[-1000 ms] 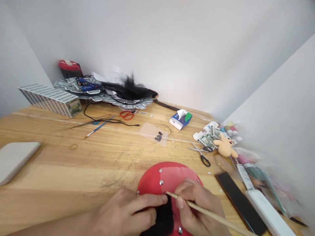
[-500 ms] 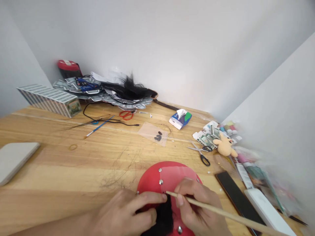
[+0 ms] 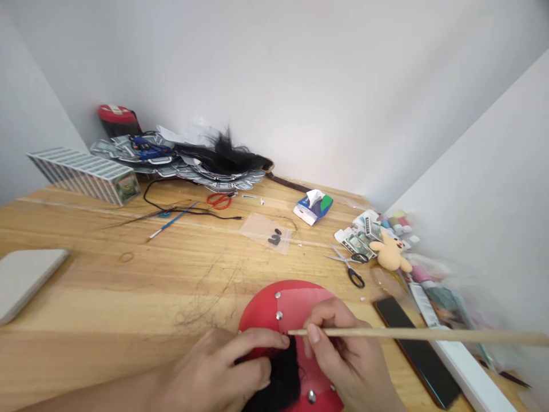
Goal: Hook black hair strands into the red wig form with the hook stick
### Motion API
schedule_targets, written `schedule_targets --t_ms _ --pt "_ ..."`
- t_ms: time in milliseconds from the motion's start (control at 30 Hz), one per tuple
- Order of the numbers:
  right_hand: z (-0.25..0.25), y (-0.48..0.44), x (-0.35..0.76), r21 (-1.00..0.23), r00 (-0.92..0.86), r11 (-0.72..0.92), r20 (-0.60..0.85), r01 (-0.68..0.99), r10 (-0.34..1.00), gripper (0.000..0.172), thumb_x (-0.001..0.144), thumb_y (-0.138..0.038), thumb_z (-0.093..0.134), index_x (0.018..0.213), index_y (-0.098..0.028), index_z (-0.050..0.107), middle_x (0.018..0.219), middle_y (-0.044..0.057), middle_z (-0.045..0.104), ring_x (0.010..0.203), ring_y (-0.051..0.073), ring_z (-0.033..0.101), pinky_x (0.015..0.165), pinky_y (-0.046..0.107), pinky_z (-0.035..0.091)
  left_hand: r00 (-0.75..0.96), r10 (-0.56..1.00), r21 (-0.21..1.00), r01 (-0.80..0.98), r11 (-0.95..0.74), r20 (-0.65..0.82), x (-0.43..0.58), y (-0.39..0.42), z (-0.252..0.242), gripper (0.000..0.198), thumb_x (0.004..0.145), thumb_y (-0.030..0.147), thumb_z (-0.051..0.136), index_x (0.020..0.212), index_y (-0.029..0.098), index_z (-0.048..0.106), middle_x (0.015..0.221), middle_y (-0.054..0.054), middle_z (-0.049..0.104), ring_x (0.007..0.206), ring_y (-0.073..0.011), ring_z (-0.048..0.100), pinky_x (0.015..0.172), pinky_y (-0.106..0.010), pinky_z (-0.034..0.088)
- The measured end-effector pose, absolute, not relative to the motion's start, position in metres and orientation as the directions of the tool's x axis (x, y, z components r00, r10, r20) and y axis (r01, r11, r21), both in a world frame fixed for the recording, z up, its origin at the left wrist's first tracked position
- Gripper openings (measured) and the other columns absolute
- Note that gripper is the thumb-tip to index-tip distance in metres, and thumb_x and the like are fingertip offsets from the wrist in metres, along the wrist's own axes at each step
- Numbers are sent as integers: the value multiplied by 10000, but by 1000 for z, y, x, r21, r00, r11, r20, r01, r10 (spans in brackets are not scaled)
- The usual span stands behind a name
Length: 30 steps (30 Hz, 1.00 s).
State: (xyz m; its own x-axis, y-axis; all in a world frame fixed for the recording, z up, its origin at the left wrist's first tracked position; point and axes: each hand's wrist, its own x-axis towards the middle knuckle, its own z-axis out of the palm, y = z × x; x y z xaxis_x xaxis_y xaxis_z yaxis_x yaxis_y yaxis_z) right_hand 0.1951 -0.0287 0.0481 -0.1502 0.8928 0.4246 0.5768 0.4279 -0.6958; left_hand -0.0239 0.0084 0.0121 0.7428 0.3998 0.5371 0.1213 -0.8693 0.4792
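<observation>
A red rounded piece (image 3: 259,306) with a paler red panel and silver studs lies at the bottom middle. On it is a tuft of black hair (image 3: 283,375). My left hand (image 3: 227,366) holds this tuft down, index finger and thumb on its upper left side. Between thumb and fingers, my right hand (image 3: 345,357) grips a thin wooden stick (image 3: 386,332). The stick lies nearly level, its tip at the upper edge of the hair, close to my left index fingertip. My right hand's lower fingers are curled and partly hidden.
Loose hairs (image 3: 214,292) are scattered left of the red piece. To the right lie black-handled scissors (image 3: 354,269), a phone (image 3: 416,349) and a plush toy (image 3: 391,252). Farther back are a small plastic bag (image 3: 257,229), a tissue pack (image 3: 314,207) and a paintbrush (image 3: 171,222).
The stick's rear end has swung up, from slanting down to the right to nearly level, its tip staying by the hair. My left hand has hardly moved.
</observation>
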Motion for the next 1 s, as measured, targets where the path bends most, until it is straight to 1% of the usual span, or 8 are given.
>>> schedule_targets --t_ms 167,233,333,433,500,633,833,1000 --pt "53 -29 193 -710 -136 374 369 597 919 212 957 -212 465 753 -235 519 621 -44 541 493 114 545 458 193 436 664 555 746 -8 -666 502 -20 7 15 183 1026 192 398 1029 213 580 1119 -53 702 1019 -144 684 879 -198 532" --pt "53 -29 194 -713 -140 376 369 592 919 206 959 -207 461 765 -238 522 633 -45 541 508 117 549 476 193 444 638 647 853 -29 -521 417 -18 8 19 229 1047 265 379 972 212 588 1015 -36 704 939 -132 673 833 -199 518" --pt "52 -29 195 -726 -142 379 368 574 919 190 959 -192 465 786 -241 526 650 -45 546 540 122 555 508 197 450 654 720 931 65 -359 232 -17 12 25 337 1045 366 383 820 200 570 764 11 631 719 -119 606 675 -194 470" --pt "50 -29 196 -760 -129 356 343 544 930 175 970 -207 466 811 -246 526 660 -48 543 564 126 558 537 207 449 719 690 926 200 -320 83 -14 14 31 359 1032 394 387 756 198 505 687 41 536 640 -112 523 609 -195 409" --pt "49 -29 196 -796 -126 336 318 504 940 154 982 -216 453 860 -251 541 666 -51 538 567 127 558 551 215 451 735 676 906 251 -340 50 -12 15 35 338 1026 395 376 779 201 501 711 40 534 664 -121 524 627 -204 405" --pt "49 -29 195 -842 -117 315 294 438 949 118 978 -217 453 935 -250 557 655 -55 527 532 124 534 512 212 436 719 695 868 327 -374 29 -6 17 37 335 1012 377 358 754 203 483 696 38 532 645 -131 529 611 -217 396" --pt "50 -27 194 -873 -106 266 244 409 964 131 980 -249 444 895 -246 543 653 -47 546 558 136 548 533 222 451 707 707 810 398 -430 28 0 20 40 309 997 324 364 768 200 531 700 22 586 641 -142 566 599 -224 388" --pt "50 -27 194 -896 -96 238 218 373 971 144 985 -273 446 882 -238 541 644 -45 552 548 138 557 525 220 449 715 697 664 500 -556 45 3 19 48 288 973 248 366 785 209 580 645 9 614 576 -154 581 553 -231 358"
